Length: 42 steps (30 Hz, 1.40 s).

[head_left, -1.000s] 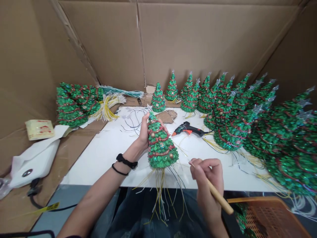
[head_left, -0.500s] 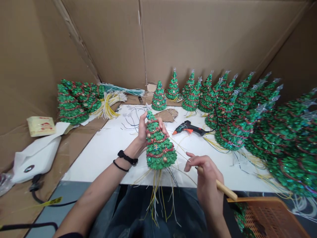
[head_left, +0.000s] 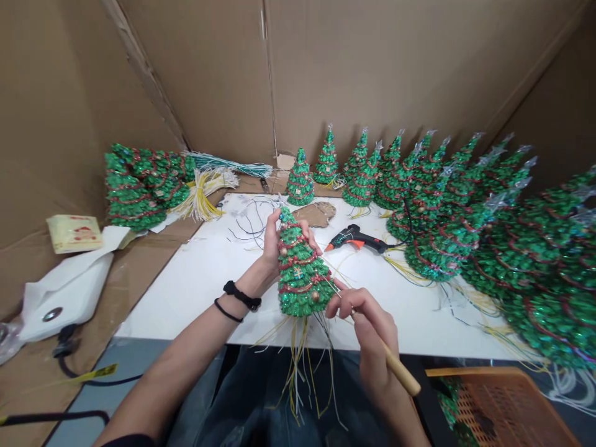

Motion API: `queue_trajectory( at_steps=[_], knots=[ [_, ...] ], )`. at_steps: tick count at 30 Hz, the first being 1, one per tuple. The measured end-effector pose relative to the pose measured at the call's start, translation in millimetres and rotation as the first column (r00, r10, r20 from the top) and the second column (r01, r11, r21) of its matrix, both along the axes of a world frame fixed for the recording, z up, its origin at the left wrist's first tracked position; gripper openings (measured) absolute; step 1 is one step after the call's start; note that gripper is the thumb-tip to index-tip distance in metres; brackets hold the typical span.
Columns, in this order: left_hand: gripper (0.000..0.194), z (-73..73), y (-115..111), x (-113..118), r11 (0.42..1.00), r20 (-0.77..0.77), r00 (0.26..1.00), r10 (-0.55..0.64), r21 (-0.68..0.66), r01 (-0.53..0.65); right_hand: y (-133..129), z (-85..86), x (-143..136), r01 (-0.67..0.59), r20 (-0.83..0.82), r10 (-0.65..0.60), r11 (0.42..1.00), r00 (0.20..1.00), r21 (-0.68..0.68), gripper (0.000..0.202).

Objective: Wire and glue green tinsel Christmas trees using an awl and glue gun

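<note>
A small green Christmas tree with red garland and beads is tilted over the front of the white board. Around its upper part, my left hand is closed, with the fingers partly hidden behind it. Yellow, white and dark wires hang from its base. My right hand grips a thin metal tool by its wooden handle. The tool's shaft points up and left to the tree's lower right side, and my right fingertips are close to the branches there.
A glue gun lies on the white board near a cardboard scrap. Many trees stand at the right. Wire bundles lie back left; an orange basket sits front right.
My right hand has moved left with the wooden-handled tool, bringing it up to the tree's right side. The tree in my left hand has shifted slightly right.
</note>
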<state>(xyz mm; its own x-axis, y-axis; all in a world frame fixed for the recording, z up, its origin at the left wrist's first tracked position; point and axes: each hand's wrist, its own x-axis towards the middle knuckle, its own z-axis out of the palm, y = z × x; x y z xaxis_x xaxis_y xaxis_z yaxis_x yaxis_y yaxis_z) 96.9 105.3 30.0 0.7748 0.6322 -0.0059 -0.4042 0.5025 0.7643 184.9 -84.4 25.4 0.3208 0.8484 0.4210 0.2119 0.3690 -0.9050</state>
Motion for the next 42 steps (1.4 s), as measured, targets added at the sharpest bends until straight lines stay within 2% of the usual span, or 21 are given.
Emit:
queue_trajectory(
  at_steps=[5,14,20,24,29,35,42],
  knots=[
    [0.059,-2.8,2.3,-0.5,1.000,0.026,1.000,-0.010,0.003,0.010,6.2,-0.4,10.1,-0.046,-0.012,0.045,0.991,0.999,-0.125,0.030],
    [0.061,0.9,0.6,0.0,0.999,0.030,1.000,0.002,0.038,-0.003,12.0,-0.1,16.9,-0.075,-0.012,0.074,0.987,0.997,-0.144,0.031],
    [0.062,-1.5,1.3,-1.9,0.999,0.046,0.998,-0.036,0.033,0.034,12.6,3.5,18.5,-0.129,-0.013,0.129,0.982,0.992,-0.141,0.032],
    [0.063,-7.6,0.7,-1.6,0.998,0.064,0.997,-0.038,-0.041,0.040,15.0,5.2,21.8,-0.186,-0.031,0.184,0.977,0.983,-0.103,0.030],
    [0.065,-13.6,0.6,-0.5,0.993,0.058,0.997,-0.046,-0.107,0.052,22.3,9.9,29.8,-0.262,-0.080,0.252,0.955,0.964,-0.139,0.024],
    [0.067,-8.6,-1.8,1.1,0.997,0.093,0.995,-0.044,-0.056,0.049,35.3,11.5,37.1,-0.366,-0.190,0.344,0.926,0.920,-0.094,0.023],
    [0.067,-6.1,-5.6,1.0,0.998,0.055,0.998,-0.025,-0.063,0.029,40.2,4.6,37.9,-0.385,-0.260,0.363,0.922,0.895,-0.036,0.022]
  ],
)
